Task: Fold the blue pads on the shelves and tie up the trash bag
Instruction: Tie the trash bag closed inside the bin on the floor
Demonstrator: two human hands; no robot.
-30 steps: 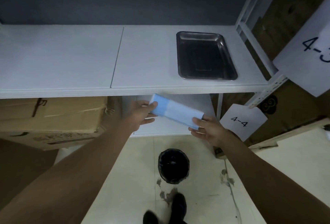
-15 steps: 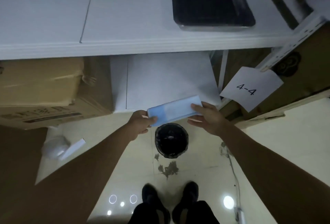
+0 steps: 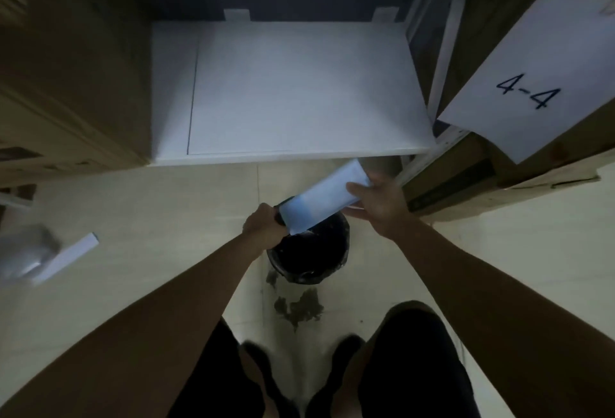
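left hand point(image 3: 264, 225) grip: bin rim | right hand point(image 3: 379, 199) grip: folded pad point(image 3: 324, 198) | black-lined bin point(image 3: 309, 251): contents unclear

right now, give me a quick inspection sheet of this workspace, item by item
surface: white lower shelf, bare where it shows; pale tiled floor with a dark stain.
job's things: folded blue pad held tilted over the black-lined trash bin.
clutter: white bag-like thing and a flat white strip on the floor, blurred.
hands: left hand grips the pad's lower end; right hand holds its upper end, fingers curled round it.
cables: nothing seen.
surroundings: cardboard boxes at left, paper sign reading 4-4 at right, the person's shoes below.
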